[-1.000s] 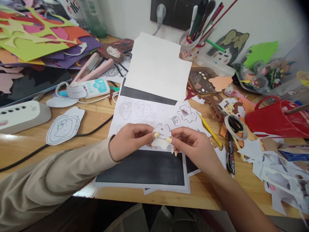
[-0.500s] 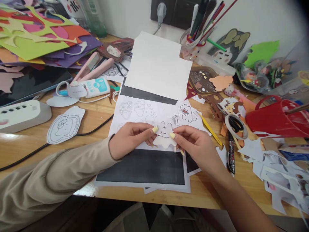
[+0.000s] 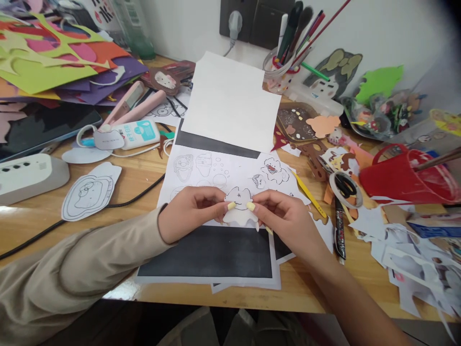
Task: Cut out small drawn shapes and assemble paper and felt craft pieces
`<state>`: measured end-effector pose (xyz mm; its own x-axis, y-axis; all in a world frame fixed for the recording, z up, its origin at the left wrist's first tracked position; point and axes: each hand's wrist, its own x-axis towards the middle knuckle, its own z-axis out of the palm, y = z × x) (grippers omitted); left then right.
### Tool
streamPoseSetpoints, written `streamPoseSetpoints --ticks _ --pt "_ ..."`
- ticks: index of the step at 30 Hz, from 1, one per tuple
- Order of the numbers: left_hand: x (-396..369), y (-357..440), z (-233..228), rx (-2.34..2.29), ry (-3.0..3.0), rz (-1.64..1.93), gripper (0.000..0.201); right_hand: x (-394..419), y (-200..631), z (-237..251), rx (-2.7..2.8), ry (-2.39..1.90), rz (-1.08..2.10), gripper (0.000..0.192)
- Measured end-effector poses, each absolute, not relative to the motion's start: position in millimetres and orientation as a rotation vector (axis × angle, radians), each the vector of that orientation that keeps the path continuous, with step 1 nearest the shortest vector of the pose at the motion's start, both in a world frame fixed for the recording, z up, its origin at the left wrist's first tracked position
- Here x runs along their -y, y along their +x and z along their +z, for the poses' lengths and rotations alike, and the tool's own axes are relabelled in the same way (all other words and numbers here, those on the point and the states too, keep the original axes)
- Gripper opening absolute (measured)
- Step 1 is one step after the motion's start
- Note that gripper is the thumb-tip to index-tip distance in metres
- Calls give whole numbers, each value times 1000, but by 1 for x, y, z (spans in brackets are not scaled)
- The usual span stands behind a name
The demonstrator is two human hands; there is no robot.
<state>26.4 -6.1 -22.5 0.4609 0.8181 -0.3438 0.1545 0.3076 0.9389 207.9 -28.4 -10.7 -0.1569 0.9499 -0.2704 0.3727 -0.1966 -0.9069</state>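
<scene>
Between my two hands is a small white paper cutout [image 3: 239, 198] with a black-outlined figure and a scalloped lower edge. My left hand [image 3: 201, 211] pinches its left side, thumb on top and fingers curled behind. On the other side, my right hand [image 3: 279, 211] pinches the right edge the same way. The cutout is held over a printed sheet [image 3: 205, 166] of line drawings, which has a wide black band [image 3: 209, 252] near the desk's front edge. A blank white sheet [image 3: 232, 101] overlaps the printed sheet's far part.
Coloured paper scraps [image 3: 65, 62] pile up at the back left, near a pink hair straightener [image 3: 137, 105] and a power strip [image 3: 32, 178]. To the right are yellow tweezers [image 3: 309, 194], a black marker [image 3: 339, 233], a tape roll [image 3: 334, 187], a red cup [image 3: 406, 173] and white scraps [image 3: 414, 259].
My thumbs have come closer together on the cutout, and both hands have shifted slightly lower. The whole view has moved a little, sliding the desk items leftward.
</scene>
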Motion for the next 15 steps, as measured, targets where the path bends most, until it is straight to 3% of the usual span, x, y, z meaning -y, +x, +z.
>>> streamPoseSetpoints --ticks 15 --pt "6 26 -22 -1036 1215 549 16 28 209 -13 1536 -1542 1360 10"
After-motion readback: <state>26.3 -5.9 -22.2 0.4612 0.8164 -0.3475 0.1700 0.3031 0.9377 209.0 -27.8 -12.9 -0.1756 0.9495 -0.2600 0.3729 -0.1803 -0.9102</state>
